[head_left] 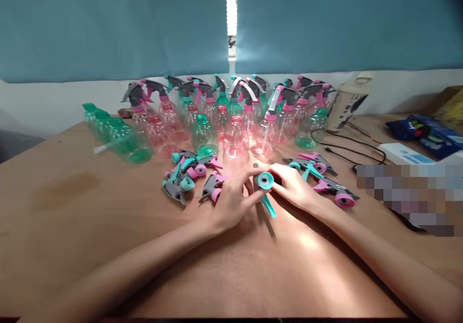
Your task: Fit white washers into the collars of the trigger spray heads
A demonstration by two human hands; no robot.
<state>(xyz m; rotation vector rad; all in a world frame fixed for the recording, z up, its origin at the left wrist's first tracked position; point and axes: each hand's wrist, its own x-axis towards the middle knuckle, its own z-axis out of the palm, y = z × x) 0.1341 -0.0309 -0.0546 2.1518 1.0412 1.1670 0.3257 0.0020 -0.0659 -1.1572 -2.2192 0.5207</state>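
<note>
Spray head (265, 181) is in the grip on my feed, its round turquoise collar facing me and its turquoise trigger (269, 206) pointing down below the fingers. I see the left hand (231, 195) closed narrowly on it, thumb under the collar and fingers over the top. The right hand (294, 185) is bent in close against its other side; I cannot tell how firmly it holds. Both hands are above the table (235, 275).

Just left of the grip I have a loose pile of sprayers (187, 184), turquoise, pink and grey; just right of it, a second pile (345, 200). Beyond the grip stand uncapped bottles, a pink bottle (236, 142) and a green bottle (204, 137) among them, with sprayer-topped bottles (270, 126) mixed in and behind. Far right of the grip, I make out a black cable (365, 145) near a white box (405, 154).
</note>
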